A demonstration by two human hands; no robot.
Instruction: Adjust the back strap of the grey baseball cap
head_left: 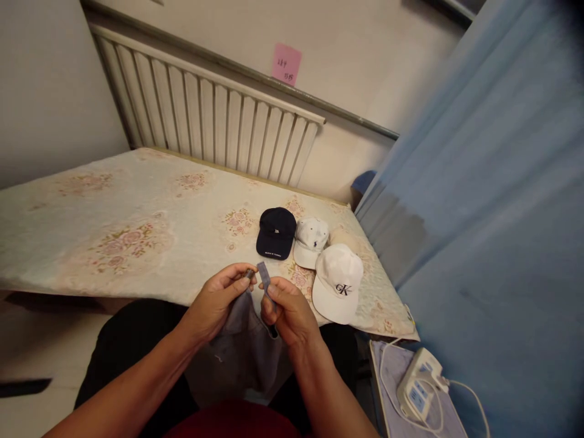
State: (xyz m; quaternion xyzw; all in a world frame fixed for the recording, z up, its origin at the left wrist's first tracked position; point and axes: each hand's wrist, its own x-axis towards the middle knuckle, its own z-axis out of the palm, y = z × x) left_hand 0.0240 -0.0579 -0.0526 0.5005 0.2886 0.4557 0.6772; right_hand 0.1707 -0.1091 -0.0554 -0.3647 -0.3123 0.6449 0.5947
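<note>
A grey cap [244,340] hangs between my hands above my lap, with its crown low and its back strap uppermost. My left hand [218,299] is closed in a pinch on the cap's small metal buckle [249,274]. Between the thumb and fingers of my right hand [292,310] is the loose strap [263,272], its free end pointing up beside the buckle. Strap and buckle are slightly apart. Just beyond my hands, a navy cap [276,233], a white cap with a small logo [311,239] and a larger white cap with black letters [338,283] rest on the bed.
The flower-patterned bed [196,237] stretches out in front, against a radiator [214,115]. A beige cap [345,237] is partly hidden behind the white ones. At right hangs a blue curtain [493,213]; a power strip [420,386] with cables lies on a small table [392,413].
</note>
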